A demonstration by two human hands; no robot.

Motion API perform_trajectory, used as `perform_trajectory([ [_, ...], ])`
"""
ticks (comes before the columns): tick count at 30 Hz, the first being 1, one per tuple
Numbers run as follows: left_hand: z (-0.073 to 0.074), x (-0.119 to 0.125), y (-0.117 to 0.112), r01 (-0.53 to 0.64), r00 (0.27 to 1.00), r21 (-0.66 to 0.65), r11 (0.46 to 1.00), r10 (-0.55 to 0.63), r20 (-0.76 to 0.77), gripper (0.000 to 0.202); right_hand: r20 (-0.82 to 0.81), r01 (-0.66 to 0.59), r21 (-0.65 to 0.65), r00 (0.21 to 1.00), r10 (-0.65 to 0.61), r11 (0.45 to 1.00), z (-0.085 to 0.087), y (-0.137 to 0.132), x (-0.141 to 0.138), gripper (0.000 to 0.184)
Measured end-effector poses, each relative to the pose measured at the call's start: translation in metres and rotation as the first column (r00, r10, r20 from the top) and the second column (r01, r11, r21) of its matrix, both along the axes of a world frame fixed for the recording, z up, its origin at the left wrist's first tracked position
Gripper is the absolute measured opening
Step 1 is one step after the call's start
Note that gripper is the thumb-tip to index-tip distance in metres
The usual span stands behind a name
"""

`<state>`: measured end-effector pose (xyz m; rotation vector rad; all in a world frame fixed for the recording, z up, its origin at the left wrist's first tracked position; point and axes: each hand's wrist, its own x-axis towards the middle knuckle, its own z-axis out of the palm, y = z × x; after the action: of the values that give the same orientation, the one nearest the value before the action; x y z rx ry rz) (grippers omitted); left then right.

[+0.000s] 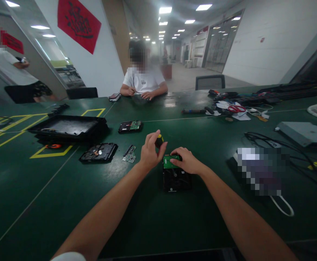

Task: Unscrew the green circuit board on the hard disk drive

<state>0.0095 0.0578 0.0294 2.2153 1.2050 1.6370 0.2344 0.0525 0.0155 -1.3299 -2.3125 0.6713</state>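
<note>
A black hard drive point(176, 180) with a green circuit board point(168, 163) at its far end lies on the green table in front of me. My right hand point(187, 160) grips the drive's far right side, with fingers resting at the board. Above the drive's far left corner, my left hand point(152, 149) is closed around a black and yellow screwdriver point(160, 139). Its handle shows between my fingers, while its shaft and tip are hidden. To the left lie a loose circuit board point(129, 154), an opened hard drive point(98, 152) and another hard drive with a green board point(130, 126).
A black plastic tray point(68, 127) stands at the left. On the right are a power strip-like blurred object point(256, 170), black cables point(296, 156) and a grey metal box point(305, 132). Tools and papers point(234, 108) lie farther back. A person point(143, 79) sits across the table.
</note>
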Motion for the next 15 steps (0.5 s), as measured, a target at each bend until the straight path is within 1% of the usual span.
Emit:
perform_trajectory([
  [2,-0.0044,-0.0009,0.001,0.016,1.0,-0.006,1.0,-0.016,0.007,0.052,-0.002,-0.006,0.0,1.0,0.006,1.0,-0.0009,0.0005,0.0006,0.024],
  [5,-0.0072,-0.0019,0.0004,0.017,1.0,-0.05,0.999,-0.016,0.022,0.047,-0.002,-0.007,0.003,1.0,0.007,1.0,-0.0044,0.002,0.0014,0.025],
  [8,-0.0065,-0.0012,-0.0014,0.003,1.0,-0.102,0.995,0.001,0.031,0.055,-0.007,0.0,0.002,1.0,0.0,1.0,-0.0073,0.0033,0.0015,0.026],
  [11,-0.0059,0.0011,-0.002,-0.049,0.999,-0.113,0.992,0.051,0.016,0.066,-0.007,0.008,-0.005,1.0,-0.008,1.0,-0.007,0.003,0.0008,0.027],
  [15,-0.0095,0.0033,-0.0004,-0.083,0.994,-0.138,0.987,0.091,0.057,0.065,0.001,0.008,-0.002,1.0,-0.008,1.0,-0.0029,0.001,-0.0005,0.022],
])
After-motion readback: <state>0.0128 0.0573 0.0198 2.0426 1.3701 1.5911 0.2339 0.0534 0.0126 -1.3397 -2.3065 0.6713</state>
